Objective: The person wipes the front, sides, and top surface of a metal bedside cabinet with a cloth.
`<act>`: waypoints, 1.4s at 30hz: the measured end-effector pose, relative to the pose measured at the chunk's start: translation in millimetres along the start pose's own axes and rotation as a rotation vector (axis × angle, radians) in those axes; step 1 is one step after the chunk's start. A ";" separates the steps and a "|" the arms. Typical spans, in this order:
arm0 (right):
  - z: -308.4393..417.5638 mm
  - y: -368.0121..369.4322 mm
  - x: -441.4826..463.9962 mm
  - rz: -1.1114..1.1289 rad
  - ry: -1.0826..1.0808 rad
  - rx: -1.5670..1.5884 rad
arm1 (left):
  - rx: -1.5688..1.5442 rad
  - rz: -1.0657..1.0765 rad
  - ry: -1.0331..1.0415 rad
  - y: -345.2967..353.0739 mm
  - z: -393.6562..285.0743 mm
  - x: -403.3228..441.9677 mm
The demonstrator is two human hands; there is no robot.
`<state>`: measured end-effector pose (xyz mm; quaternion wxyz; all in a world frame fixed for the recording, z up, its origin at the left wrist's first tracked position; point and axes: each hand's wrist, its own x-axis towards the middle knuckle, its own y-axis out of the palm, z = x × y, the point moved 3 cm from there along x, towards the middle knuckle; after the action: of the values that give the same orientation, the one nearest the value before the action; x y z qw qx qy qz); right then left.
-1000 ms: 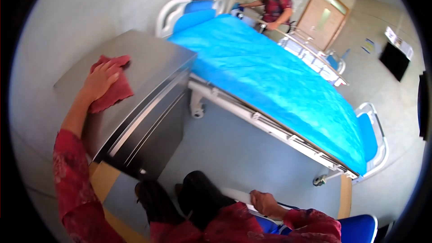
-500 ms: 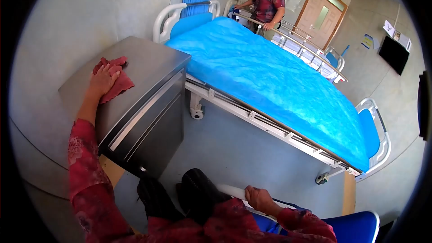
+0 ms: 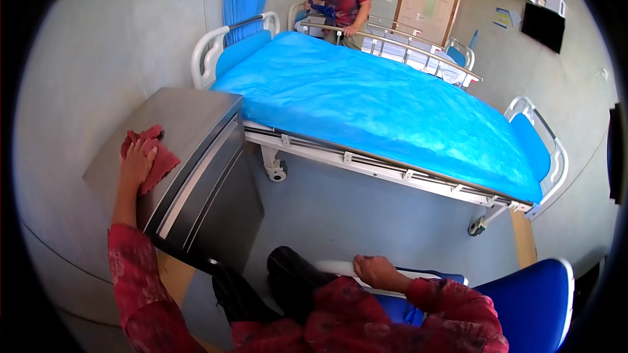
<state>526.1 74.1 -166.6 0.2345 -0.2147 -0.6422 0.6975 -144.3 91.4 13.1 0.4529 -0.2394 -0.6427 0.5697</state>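
My left hand [image 3: 137, 165] presses on a crumpled red cloth [image 3: 159, 163], its fingers over the fabric, on the grey metal top of a bedside cabinet [image 3: 186, 106]. The cloth spreads out to the right of the fingers. My right hand [image 3: 375, 270] is closed beside the white armrest [image 3: 337, 267] of a blue chair, low in the view; whatever its fingers may hold is hidden.
A bed with a blue cover [image 3: 366, 98] stands beyond the cabinet, its castors [image 3: 276, 171] on the floor. Behind it, a person [image 3: 347, 0] stands at another railed bed. A blue chair back [image 3: 533, 304] is at the lower right.
The view has turned, and bed and cabinet appear lower and further left. My left hand stays on the red cloth. The other person now shows a dark blue item in one hand.
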 end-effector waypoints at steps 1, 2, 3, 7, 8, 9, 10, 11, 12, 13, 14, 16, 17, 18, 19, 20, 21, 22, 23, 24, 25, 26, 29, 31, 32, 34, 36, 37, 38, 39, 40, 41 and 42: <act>1.4 -3.0 1.1 -0.010 0.004 0.008 | -0.004 0.019 -0.014 -7.0 -7.2 -7.4; 2.6 -7.5 1.9 -0.009 0.027 0.066 | -0.008 0.038 -0.030 -11.5 -9.5 -14.6; 3.2 -10.2 2.4 -0.008 0.050 0.123 | -0.004 0.038 -0.006 -6.0 -5.4 -15.7; 3.7 -11.1 0.1 -0.020 0.065 0.147 | -0.017 0.068 0.012 -18.9 -15.8 -36.7; 2.5 -9.9 0.6 -0.004 0.094 0.167 | -0.011 0.061 0.012 -19.9 -15.1 -39.9; 1.9 -8.5 0.4 0.014 0.119 0.187 | -0.020 0.061 0.042 -17.2 -15.1 -43.7; 1.9 -8.3 -0.4 0.009 0.111 0.191 | -0.027 0.062 0.069 -19.3 -16.8 -49.7; 1.5 -8.0 -1.0 0.003 0.072 0.154 | -0.024 0.052 0.059 -19.9 -19.2 -56.7; 2.0 -7.3 -1.7 -0.001 0.032 0.118 | -0.014 0.050 0.049 -22.8 -19.5 -63.1; 2.0 -4.6 -2.1 -0.002 0.019 0.124 | -0.039 0.055 0.085 -29.2 -24.8 -72.8; -0.4 -1.0 -1.8 -0.001 0.057 0.153 | -0.065 0.061 0.118 -36.1 -31.6 -84.0; -3.3 4.3 -2.4 0.015 0.062 0.182 | -0.151 0.047 0.178 -46.6 -42.2 -102.1; -5.0 6.5 -2.6 0.001 0.080 0.169 | -0.195 0.029 0.202 -47.8 -43.1 -112.3; -4.8 9.8 -0.5 -0.007 0.085 0.158 | -0.151 0.056 0.224 -67.7 -57.9 -127.4; -2.9 8.9 -0.4 0.015 0.057 0.088 | -0.080 -0.009 0.260 -63.0 -57.3 -137.9; -0.2 7.6 0.7 0.042 -0.006 0.089 | -0.072 -0.078 0.334 -57.0 -52.8 -145.6; 1.4 5.8 1.0 0.025 -0.031 0.047 | -0.121 -0.089 0.352 -60.4 -52.9 -153.6; 1.2 7.6 1.9 0.001 -0.045 0.006 | -0.108 -0.056 0.345 -64.9 -53.4 -159.6; -5.5 17.7 2.0 0.007 0.113 0.151 | -0.100 -0.028 0.347 -68.6 -54.2 -165.8; -1.3 12.6 6.6 0.023 0.080 0.150 | -0.094 -0.017 0.313 -69.5 -52.1 -173.8; 1.9 3.3 6.5 0.039 0.148 0.179 | -0.046 -0.003 0.354 -70.1 -52.9 -179.1; 3.7 0.0 8.1 0.050 0.227 0.211 | 0.002 0.009 0.408 -71.7 -56.4 -179.8; 1.5 10.0 10.8 0.087 0.266 0.185 | 0.048 0.066 0.419 -75.7 -58.4 -175.1; 3.8 -0.7 11.5 0.079 0.258 0.204 | 0.009 0.079 0.437 -70.5 -59.6 -161.5; 2.3 -0.1 11.6 0.084 0.264 0.196 | -0.014 0.089 0.450 -66.8 -59.9 -153.1; 0.7 5.6 11.9 0.106 0.244 0.194 | -0.044 0.103 0.466 -59.6 -61.6 -138.6; -2.0 9.1 11.4 0.112 0.225 0.178 | -0.034 0.033 0.494 -53.9 -69.0 -119.5; -3.2 11.1 11.1 0.118 0.201 0.166 | -0.042 0.033 0.502 -49.6 -72.8 -108.0; -5.1 13.6 10.4 0.120 0.212 0.164 | -0.040 0.055 0.489 -45.2 -76.7 -95.9; -6.2 16.7 8.9 0.126 0.190 0.153 | -0.039 0.076 0.476 -41.4 -81.5 -86.4; -6.2 15.8 9.1 0.131 0.170 0.143 | -0.046 0.074 0.488 -42.3 -87.3 -76.0; -5.5 13.5 9.9 0.131 0.187 0.140 | -0.053 0.130 0.449 -43.4 -93.0 -65.9; -0.2 7.5 13.1 0.159 0.171 0.133 | -0.062 0.183 0.415 -42.3 -100.9 -57.1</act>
<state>515.4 81.7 -174.1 0.2460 -0.3075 -0.5532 0.7341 -22.1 86.3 29.6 0.5142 -0.4225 -0.5286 0.5270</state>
